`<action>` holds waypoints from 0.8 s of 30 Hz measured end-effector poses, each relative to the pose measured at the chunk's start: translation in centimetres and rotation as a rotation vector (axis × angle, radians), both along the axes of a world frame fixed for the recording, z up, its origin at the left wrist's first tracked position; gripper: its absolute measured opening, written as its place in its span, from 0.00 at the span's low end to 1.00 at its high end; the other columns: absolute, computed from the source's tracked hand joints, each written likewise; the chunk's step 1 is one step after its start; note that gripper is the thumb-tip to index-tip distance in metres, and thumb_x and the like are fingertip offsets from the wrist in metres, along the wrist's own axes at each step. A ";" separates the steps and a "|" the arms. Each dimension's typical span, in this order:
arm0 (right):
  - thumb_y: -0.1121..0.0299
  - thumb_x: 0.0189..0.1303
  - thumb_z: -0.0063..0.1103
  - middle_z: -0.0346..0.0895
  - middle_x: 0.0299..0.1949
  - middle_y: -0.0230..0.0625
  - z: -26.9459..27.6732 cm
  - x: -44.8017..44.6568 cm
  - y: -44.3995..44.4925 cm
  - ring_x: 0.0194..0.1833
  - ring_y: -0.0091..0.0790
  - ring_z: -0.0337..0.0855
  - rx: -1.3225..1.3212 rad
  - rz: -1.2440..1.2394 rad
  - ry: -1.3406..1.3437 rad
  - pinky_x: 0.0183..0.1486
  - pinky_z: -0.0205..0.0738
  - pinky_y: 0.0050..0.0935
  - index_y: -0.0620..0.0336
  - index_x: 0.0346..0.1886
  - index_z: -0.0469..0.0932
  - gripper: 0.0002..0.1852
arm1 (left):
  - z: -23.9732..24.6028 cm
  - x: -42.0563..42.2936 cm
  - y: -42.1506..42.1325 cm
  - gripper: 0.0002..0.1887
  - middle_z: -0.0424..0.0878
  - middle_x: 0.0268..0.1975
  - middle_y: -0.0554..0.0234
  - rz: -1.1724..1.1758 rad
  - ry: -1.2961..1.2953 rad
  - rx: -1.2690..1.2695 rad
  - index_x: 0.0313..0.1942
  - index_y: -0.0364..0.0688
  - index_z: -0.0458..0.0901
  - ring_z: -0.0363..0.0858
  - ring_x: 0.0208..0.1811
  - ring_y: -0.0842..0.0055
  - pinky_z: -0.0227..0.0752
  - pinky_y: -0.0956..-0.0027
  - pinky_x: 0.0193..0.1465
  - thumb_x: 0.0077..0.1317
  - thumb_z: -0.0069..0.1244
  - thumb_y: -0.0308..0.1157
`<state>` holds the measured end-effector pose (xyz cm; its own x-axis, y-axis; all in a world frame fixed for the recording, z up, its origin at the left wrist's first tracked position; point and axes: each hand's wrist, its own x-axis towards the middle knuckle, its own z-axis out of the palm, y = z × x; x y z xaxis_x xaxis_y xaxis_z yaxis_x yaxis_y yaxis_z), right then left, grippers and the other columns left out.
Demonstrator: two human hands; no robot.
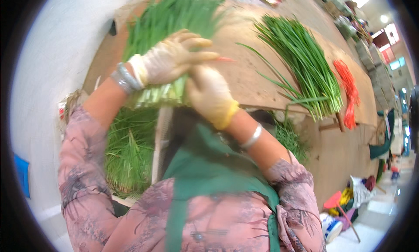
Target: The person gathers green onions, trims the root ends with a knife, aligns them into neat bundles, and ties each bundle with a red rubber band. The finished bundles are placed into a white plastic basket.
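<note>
Both hands wear pale, yellowish gloves and are blurred, close together over the near part of the table. My left hand (175,57) lies over a large bundle of green garlic chives (176,16), its fingers stretched to the right. Just below those fingertips, my right hand (211,91) is bent inward with its fingers partly hidden. A thin strip of red plastic twine (226,59) sticks out at the left hand's fingertips; which hand grips it is unclear. On the right of the table lie a second pile of chives (301,62) and a hank of red twine (347,91).
The wooden table (235,78) has its near edge just before me. Below it at left, a crate (158,144) holds more chives (129,153). Loose greens (289,140) are under the table at right. A white wall (49,72) stands at left; a bucket (330,227) is on the floor at right.
</note>
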<state>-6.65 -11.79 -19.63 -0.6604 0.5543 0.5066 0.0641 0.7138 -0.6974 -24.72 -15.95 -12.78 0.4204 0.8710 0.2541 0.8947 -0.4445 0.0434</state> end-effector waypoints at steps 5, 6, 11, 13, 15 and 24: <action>0.72 0.61 0.57 0.82 0.37 0.58 0.1 0.0 1.1 0.41 0.62 0.82 -0.078 0.042 -0.113 0.46 0.77 0.52 0.64 0.39 0.81 0.07 | -0.6 -0.5 0.8 0.24 0.71 0.74 0.56 -0.028 0.170 -0.116 0.64 0.44 0.79 0.57 0.80 0.56 0.40 0.50 0.84 0.69 0.41 0.32; 0.69 0.62 0.58 0.81 0.37 0.58 0.7 0.7 0.7 0.41 0.63 0.82 -0.062 0.063 -0.151 0.46 0.77 0.53 0.65 0.39 0.80 0.09 | -0.3 -0.2 0.5 0.23 0.73 0.72 0.56 -0.015 0.159 -0.117 0.64 0.43 0.79 0.59 0.79 0.57 0.41 0.50 0.84 0.70 0.41 0.31; 0.72 0.64 0.59 0.83 0.46 0.53 4.0 11.8 0.7 0.47 0.57 0.84 0.040 0.051 -0.040 0.51 0.79 0.46 0.66 0.49 0.81 0.12 | -0.3 1.8 1.1 0.23 0.74 0.71 0.55 0.047 0.129 -0.110 0.64 0.42 0.78 0.59 0.79 0.59 0.41 0.49 0.84 0.70 0.41 0.29; 0.71 0.63 0.61 0.83 0.47 0.50 4.9 17.5 2.6 0.49 0.54 0.83 0.290 -0.144 -0.100 0.53 0.78 0.47 0.65 0.49 0.80 0.12 | -0.1 1.9 0.7 0.25 0.71 0.73 0.55 0.077 0.139 -0.185 0.66 0.42 0.76 0.57 0.81 0.59 0.39 0.50 0.84 0.68 0.42 0.29; 0.72 0.63 0.62 0.84 0.50 0.49 6.7 24.0 5.1 0.50 0.49 0.84 0.425 -0.379 -0.221 0.53 0.79 0.44 0.59 0.53 0.81 0.15 | 0.1 1.9 0.2 0.27 0.68 0.75 0.53 0.105 0.154 -0.223 0.67 0.41 0.74 0.55 0.81 0.57 0.37 0.50 0.85 0.66 0.42 0.29; 0.52 0.71 0.57 0.83 0.37 0.48 5.3 33.7 13.1 0.40 0.55 0.84 0.313 -0.836 -0.756 0.44 0.78 0.51 0.55 0.41 0.81 0.16 | 0.9 2.7 0.7 0.26 0.68 0.74 0.51 0.118 0.278 -0.108 0.66 0.45 0.75 0.59 0.79 0.59 0.40 0.50 0.84 0.67 0.48 0.28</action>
<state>27.03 1.35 -14.32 -0.3409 0.8793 0.3325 0.9185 0.3869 -0.0816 -22.00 -15.29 -11.84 0.3553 0.9336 0.0468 0.9240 -0.3432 -0.1683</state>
